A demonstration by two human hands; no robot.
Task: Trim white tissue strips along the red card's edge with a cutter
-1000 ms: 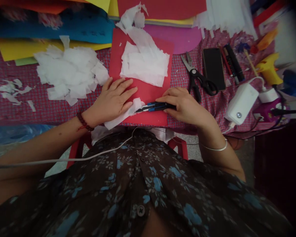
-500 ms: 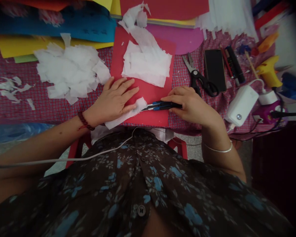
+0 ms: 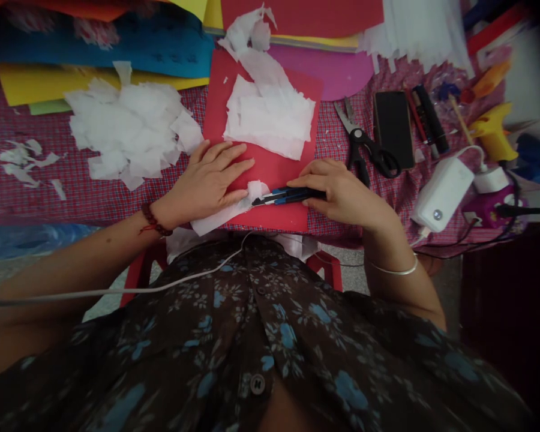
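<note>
My left hand lies flat with fingers spread on a red sheet, its thumb pressing a strip of white paper that looks like tissue. In my right hand is a black and blue utility knife, pointing left. The knife's dark tip lies over the right end of the strip, close to my left thumb; whether it has cut through cannot be seen. Further up the red sheet sits a stack of white paper pieces, with a longer crumpled piece stretching above it.
A heap of white paper pieces lies left, beside small scraps. To the right are scissors, a phone, markers, a white adapter and a yellow glue gun. A cable crosses my lap.
The knife and my right hand have shifted slightly left, bringing the tip further onto the strip's end, which looks more crumpled. My left hand stays in place.
</note>
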